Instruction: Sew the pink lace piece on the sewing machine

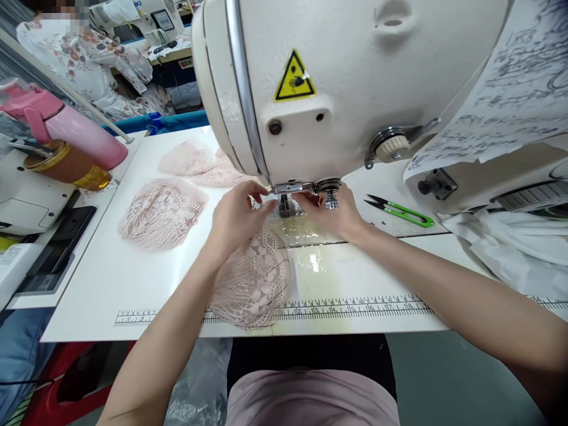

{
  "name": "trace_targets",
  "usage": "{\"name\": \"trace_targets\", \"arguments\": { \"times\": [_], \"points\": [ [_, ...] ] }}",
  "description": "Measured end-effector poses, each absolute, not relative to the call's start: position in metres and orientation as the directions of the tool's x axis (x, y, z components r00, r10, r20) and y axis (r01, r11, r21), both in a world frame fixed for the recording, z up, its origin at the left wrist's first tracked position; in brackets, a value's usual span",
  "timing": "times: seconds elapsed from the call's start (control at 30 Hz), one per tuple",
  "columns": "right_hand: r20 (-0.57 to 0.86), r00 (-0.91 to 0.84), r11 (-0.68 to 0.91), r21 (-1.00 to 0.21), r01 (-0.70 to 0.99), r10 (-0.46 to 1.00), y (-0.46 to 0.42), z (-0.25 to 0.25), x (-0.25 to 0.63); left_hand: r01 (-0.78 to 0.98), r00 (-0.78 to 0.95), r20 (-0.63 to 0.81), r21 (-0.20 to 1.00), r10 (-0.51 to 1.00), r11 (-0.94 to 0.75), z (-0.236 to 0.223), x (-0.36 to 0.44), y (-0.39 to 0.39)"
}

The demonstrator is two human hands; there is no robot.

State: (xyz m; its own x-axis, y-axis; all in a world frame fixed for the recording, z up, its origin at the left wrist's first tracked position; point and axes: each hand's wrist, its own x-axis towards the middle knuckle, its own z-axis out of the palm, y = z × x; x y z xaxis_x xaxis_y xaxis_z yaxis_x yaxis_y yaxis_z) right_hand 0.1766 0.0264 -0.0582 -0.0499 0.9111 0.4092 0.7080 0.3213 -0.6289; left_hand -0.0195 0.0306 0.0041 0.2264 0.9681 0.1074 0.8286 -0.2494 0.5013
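My left hand is beside the presser foot of a white sewing machine, its fingers curled toward the needle area. What lies between thumb and fingers is too small to make out. My right hand reaches in from the other side, fingers bent behind the foot and partly hidden by the machine's metal parts. A pale pink lace cup piece with fringe-like threads lies below my left hand, over the printed ruler. Another pink lace cup rests to the left, with more pink lace fabric behind it.
Green-handled thread snips lie right of my right hand. The machine head overhangs both hands. White cloth is bunched at the right. A pink bottle and brown cup stand left. Another person sits farther back.
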Motion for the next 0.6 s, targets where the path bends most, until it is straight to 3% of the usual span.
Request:
{"name": "trace_targets", "arguments": {
  "times": [0.07, 0.17, 0.4, 0.5, 0.6],
  "points": [
    [0.421, -0.017, 0.295, -0.607, 0.738, 0.907, 0.027, -0.059, 0.177, 0.863, 0.215, 0.177, 0.426, 0.96, -0.272, -0.006, -0.01, 0.03],
    [0.416, -0.02, 0.275, -0.564, 0.779, 0.909, 0.027, -0.057, 0.177, 0.874, 0.268, 0.149, 0.378, 0.952, -0.305, -0.015, -0.005, 0.029],
    [0.372, -0.214, 0.392, -0.515, 0.763, 0.903, 0.02, -0.053, 0.176, 0.691, 0.331, -0.114, 0.706, 0.937, -0.158, -0.007, -0.011, 0.024],
    [0.345, -0.308, 0.448, -0.474, 0.758, 0.887, 0.018, -0.052, 0.175, 0.64, 0.337, -0.165, 0.762, 0.927, -0.096, -0.006, -0.011, 0.023],
    [0.326, -0.274, 0.407, -0.47, 0.784, 0.905, 0.018, -0.049, 0.176, 0.624, 0.345, -0.189, 0.778, 0.919, -0.074, -0.005, -0.012, 0.024]
  ]
}}
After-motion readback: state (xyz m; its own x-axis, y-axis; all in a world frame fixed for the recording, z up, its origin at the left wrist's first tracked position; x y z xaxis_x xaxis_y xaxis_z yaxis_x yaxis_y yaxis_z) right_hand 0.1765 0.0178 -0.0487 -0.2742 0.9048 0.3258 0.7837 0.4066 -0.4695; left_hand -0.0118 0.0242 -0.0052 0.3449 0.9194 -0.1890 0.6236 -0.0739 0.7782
